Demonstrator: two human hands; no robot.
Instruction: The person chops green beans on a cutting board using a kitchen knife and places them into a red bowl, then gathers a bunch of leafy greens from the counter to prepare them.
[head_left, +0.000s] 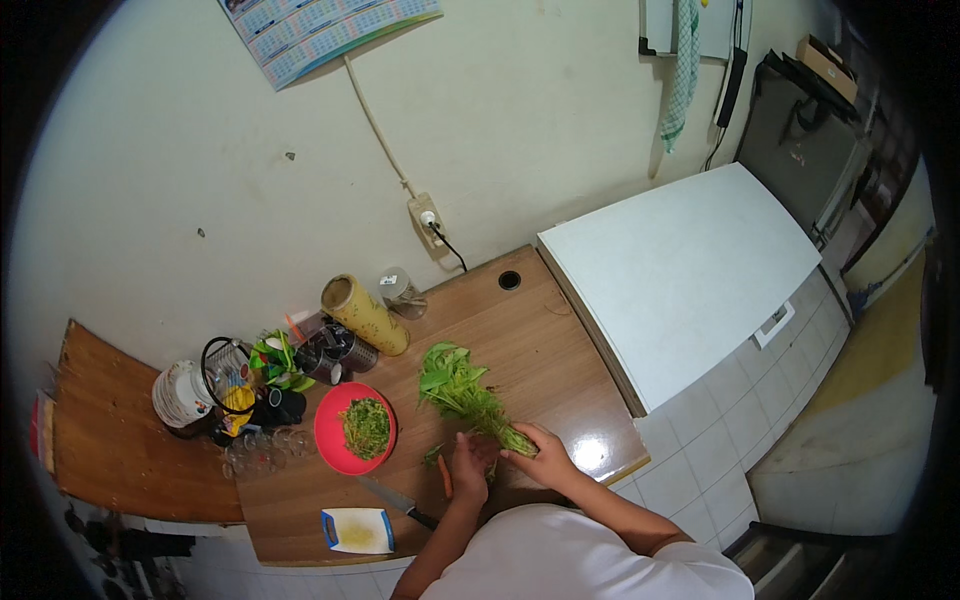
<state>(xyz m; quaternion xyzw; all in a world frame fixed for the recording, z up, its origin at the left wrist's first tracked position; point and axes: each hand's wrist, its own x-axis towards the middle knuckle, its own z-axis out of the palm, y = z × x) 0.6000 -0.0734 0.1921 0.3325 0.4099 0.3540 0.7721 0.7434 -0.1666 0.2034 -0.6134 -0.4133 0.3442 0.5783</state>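
My right hand is wrapped around the stem end of a bunch of leafy green herbs, whose leaves spread over the wooden table. Beside the stems, my left hand is held with its fingers apart, and nothing shows in it. Close to its wrist lies a carrot, with a small loose leaf by the carrot's tip. A knife points its blade at the red bowl, which holds chopped greens. Nearer the front edge is a small white cutting board with blue ends and a yellowish stain.
Along the wall stand a yellow patterned roll, a glass jar, metal utensil holders, stacked plates and drinking glasses. A white chest freezer lid borders the table on the right. A black cord hangs from a wall socket.
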